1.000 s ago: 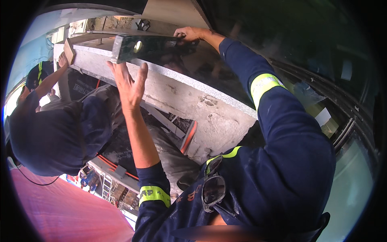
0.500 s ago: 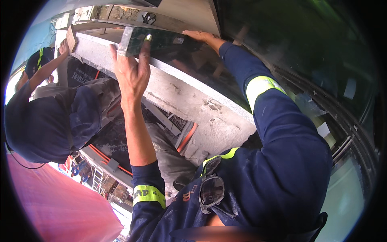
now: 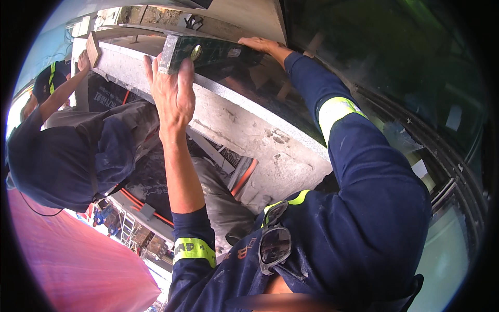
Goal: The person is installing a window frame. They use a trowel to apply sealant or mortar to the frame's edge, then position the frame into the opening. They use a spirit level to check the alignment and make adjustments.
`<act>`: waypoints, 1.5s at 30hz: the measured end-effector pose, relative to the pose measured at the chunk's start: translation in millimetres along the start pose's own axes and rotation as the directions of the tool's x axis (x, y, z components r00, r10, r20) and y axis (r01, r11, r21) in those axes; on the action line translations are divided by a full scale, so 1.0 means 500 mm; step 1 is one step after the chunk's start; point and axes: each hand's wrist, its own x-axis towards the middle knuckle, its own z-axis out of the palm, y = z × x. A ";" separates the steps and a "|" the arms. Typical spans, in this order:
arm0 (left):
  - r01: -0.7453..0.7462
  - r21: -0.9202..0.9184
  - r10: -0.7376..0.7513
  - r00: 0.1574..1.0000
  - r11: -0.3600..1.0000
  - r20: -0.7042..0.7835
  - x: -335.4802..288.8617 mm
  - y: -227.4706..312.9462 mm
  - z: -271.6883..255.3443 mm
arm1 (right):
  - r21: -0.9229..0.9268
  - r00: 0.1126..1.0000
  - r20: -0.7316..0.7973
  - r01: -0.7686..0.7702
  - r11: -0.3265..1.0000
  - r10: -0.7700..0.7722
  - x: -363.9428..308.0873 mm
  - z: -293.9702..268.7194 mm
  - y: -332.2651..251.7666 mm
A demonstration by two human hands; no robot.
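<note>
My left hand (image 3: 174,99) is at the near end of a dark green bar (image 3: 215,52), apparently a spirit level, with a pale, dusty end face and a shiny yellowish oval on its side. The thumb lies against the bar just below that oval; one finger sticks up at the left, and the others are partly hidden. The bar lies over a long slab with a dark polished top and a speckled pale edge (image 3: 234,97). Beyond its far end, my right hand (image 3: 258,44) rests flat with fingers stretched out; whether it touches the bar I cannot tell.
At the left a co-worker in a dark hood (image 3: 49,166) holds a small brown board (image 3: 93,49) against the slab's end. Rough pale concrete (image 3: 280,156) stands below the slab. Dark glass and a metal frame (image 3: 442,161) run along the right. Pink sheeting (image 3: 88,265) hangs lower left.
My left thumb has slid down a little, baring the shiny oval on the bar. The bar and both hands appear slightly farther right in view. The co-worker's hand stays at the board.
</note>
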 end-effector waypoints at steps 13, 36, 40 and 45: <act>0.082 -0.081 -0.089 0.992 0.993 -0.095 -0.007 0.012 0.012 | 0.028 0.992 -0.078 -0.102 0.994 0.104 0.113 0.032 0.102; 0.030 0.009 -0.030 0.998 1.000 -0.052 0.003 0.018 0.009 | -0.296 0.960 -0.010 0.265 0.918 -0.280 0.111 0.033 0.143; 0.029 0.010 -0.029 0.998 1.000 -0.047 0.003 0.015 0.007 | -0.257 0.970 0.049 0.242 0.935 -0.238 0.109 0.022 0.125; -0.003 -0.313 -0.074 0.970 0.950 -0.233 -0.029 0.003 0.001 | -0.245 0.982 0.002 0.182 0.952 -0.188 0.088 0.015 0.106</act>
